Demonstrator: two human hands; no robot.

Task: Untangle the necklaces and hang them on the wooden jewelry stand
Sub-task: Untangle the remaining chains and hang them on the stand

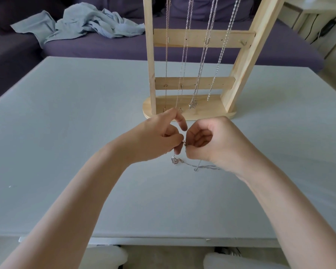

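Your left hand (159,138) and right hand (208,140) each pinch an end of the silver necklace (184,143), probably working its clasp; the slack trails on the table (66,133) below. Just beyond stands the wooden jewelry stand (190,111), already hung with chains (204,45).

Pale wood, silver chains, grey-blue counter

Beyond the hands: light pine jewelry stand (194,38) hung with silver necklaces (203,55) — dark purple sofa (124,45) behind, crumpled pale blue cloth (81,22); counter (66,133) plain grey-blue.
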